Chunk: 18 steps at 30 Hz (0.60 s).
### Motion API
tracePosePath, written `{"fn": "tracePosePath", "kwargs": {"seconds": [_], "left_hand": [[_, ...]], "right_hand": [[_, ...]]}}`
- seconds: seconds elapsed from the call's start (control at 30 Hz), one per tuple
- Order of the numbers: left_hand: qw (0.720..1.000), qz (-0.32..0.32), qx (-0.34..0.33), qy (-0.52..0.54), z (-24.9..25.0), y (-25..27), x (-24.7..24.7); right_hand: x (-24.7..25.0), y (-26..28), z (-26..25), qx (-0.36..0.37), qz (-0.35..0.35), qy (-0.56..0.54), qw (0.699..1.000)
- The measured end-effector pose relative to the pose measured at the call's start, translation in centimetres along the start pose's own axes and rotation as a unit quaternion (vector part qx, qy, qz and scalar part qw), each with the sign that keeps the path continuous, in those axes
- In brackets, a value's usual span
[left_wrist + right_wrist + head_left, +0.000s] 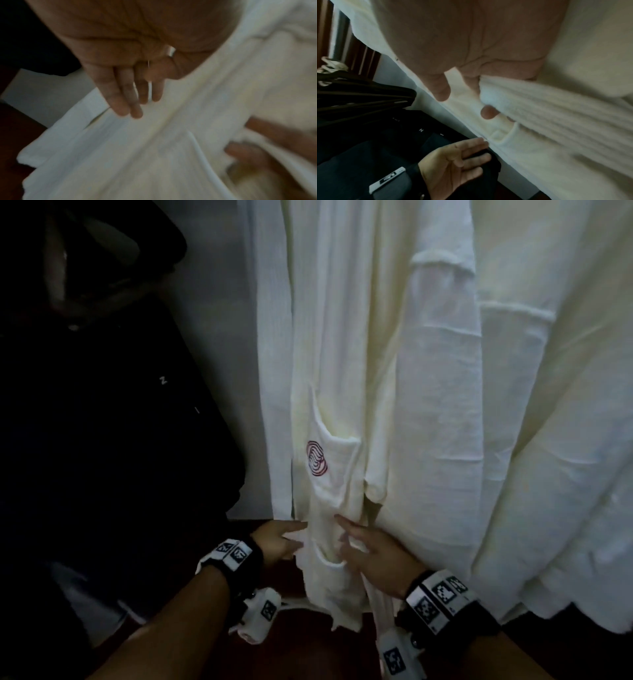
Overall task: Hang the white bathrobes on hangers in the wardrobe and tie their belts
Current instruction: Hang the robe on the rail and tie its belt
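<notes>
A white bathrobe [329, 371] with a red emblem on its pocket [317, 458] hangs in the wardrobe. A second white robe [479, 422] hangs close on its right. My left hand [294, 530] is open, and its straight fingers [135, 112] touch the first robe's left edge near the hem. My right hand [346, 534] lies on the robe front below the pocket. In the right wrist view a ribbed white belt [547, 108] lies across the right fingers, and one fingertip [488, 112] curls out under it. The belt [375, 607] hangs down under that wrist.
Dark garments [120, 422] hang at the left, with black hangers [359, 97] above them. A pale back wall [219, 371] shows between them and the robes. The dark wooden floor [294, 587] lies just below the hem.
</notes>
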<state>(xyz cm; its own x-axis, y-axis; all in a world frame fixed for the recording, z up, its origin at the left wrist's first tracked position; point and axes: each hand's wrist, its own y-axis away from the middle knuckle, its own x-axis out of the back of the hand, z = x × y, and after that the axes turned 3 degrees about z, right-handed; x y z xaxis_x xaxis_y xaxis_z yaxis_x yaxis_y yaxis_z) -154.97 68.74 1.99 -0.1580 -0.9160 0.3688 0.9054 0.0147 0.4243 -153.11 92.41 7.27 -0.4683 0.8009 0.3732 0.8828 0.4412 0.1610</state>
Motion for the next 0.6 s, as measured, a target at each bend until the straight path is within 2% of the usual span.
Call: {"fn": "tracePosePath", "kwargs": {"seconds": [0.07, 0.13, 0.2, 0.27, 0.33, 0.4, 0.5, 0.53, 0.6], "left_hand": [[0.991, 0.106, 0.032, 0.08, 0.5, -1.7, 2.8], [0.974, 0.226, 0.013, 0.024, 1.5, -3.6, 6.1], [0.955, 0.291, -0.008, -0.058, 3.5, -5.0, 8.6], [0.951, 0.292, -0.03, -0.097, 5.3, -6.9, 10.4], [0.962, 0.244, -0.053, -0.107, 6.8, -9.1, 11.7], [0.976, 0.19, -0.095, -0.051, 7.3, -11.2, 12.7], [0.976, 0.179, -0.126, -0.015, 7.0, -13.1, 13.2], [0.975, 0.183, -0.127, -0.017, 6.9, -13.4, 13.2], [0.974, 0.177, -0.137, -0.021, 6.6, -13.3, 13.3]], "right_hand": [[-0.7, -1.4, 0.1, -0.041, 0.047, -0.001, 0.998], [-1.4, -2.8, 0.3, -0.053, 0.106, 0.001, 0.993], [-2.1, -3.6, 0.0, -0.02, 0.18, 0.008, 0.983], [-2.7, -4.3, -0.3, -0.001, 0.214, -0.01, 0.977], [-3.2, -4.7, -0.3, -0.024, 0.226, -0.08, 0.971], [-3.3, -4.8, -0.6, -0.076, 0.235, -0.107, 0.963], [-3.7, -5.1, -1.3, -0.114, 0.224, -0.18, 0.951], [-4.0, -5.3, -1.4, -0.106, 0.214, -0.237, 0.942], [-4.7, -5.9, -1.4, -0.096, 0.228, -0.357, 0.901]]}}
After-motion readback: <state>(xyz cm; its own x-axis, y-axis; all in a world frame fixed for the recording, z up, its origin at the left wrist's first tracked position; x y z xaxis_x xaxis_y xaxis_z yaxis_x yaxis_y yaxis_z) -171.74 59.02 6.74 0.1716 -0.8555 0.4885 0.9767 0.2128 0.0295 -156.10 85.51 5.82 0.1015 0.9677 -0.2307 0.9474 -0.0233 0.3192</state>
